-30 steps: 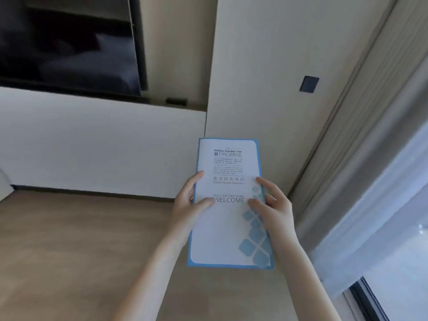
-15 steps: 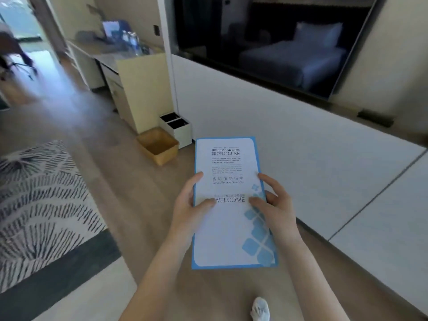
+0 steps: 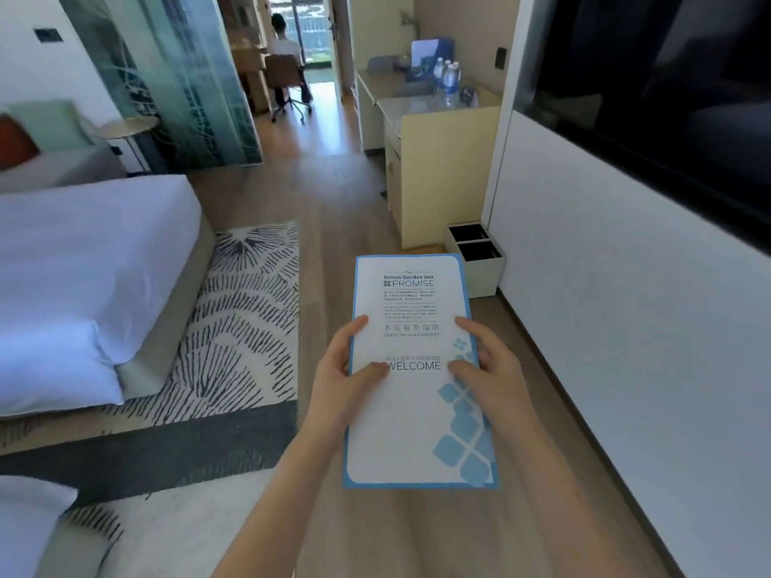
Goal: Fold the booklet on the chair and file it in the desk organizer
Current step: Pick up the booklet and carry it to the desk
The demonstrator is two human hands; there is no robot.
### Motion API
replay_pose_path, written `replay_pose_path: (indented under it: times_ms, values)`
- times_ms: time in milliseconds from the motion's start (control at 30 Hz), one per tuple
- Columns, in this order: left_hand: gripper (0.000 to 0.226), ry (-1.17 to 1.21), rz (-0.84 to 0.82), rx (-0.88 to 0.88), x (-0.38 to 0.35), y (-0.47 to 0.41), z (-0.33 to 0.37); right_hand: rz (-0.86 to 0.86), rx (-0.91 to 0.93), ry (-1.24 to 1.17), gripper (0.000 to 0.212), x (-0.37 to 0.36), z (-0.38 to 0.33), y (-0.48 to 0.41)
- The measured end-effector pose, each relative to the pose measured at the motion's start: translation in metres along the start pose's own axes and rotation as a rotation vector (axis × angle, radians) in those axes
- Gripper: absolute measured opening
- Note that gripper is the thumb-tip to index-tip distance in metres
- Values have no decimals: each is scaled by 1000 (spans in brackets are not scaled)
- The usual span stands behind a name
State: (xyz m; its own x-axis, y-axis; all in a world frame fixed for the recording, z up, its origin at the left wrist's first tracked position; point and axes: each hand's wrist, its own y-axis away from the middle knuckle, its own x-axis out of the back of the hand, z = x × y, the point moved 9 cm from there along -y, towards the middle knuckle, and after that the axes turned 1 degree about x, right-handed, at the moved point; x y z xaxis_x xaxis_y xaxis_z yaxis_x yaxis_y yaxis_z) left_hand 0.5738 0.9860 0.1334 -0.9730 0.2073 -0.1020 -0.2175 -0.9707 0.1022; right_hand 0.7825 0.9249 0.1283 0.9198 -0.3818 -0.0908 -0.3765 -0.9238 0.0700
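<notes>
The booklet (image 3: 411, 427) is folded shut, white with a blue border and the word WELCOME on its cover. I hold it in front of me over the wooden floor. My left hand (image 3: 342, 377) grips its left edge with the thumb on the cover. My right hand (image 3: 488, 373) grips its right edge the same way. Far ahead on the right stands a cream desk (image 3: 421, 118); a blue upright holder (image 3: 432, 56) sits at its back, too small to tell what it is.
A bed with white bedding (image 3: 83, 260) and a patterned rug (image 3: 246, 310) lie to my left. A white wall panel under a dark TV (image 3: 651, 89) runs along the right. A two-part bin (image 3: 477, 256) stands by the desk. Water bottles (image 3: 448, 81) rest on it. A person (image 3: 285, 48) sits far down the corridor.
My view has swung left from the wall and curtain to the room with the bed and desk. The booklet stays held in both hands the same way.
</notes>
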Motion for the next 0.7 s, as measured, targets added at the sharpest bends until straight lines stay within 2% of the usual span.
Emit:
replay_pose_path:
  times_ms: [267,433,567,700]
  values:
    - [61,33,264,63,47,-112,-13,-238,-74,24,56,-74,28,-162]
    - [58,59,346,64,91,-209,-27,-341,-107,54,56,-139,55,-265]
    - [58,109,342,18,122,-322,-13,-337,-71,76,56,-193,41,-371]
    - [59,83,271,-31,133,-442,30,-278,-60,50,57,-222,7,-472]
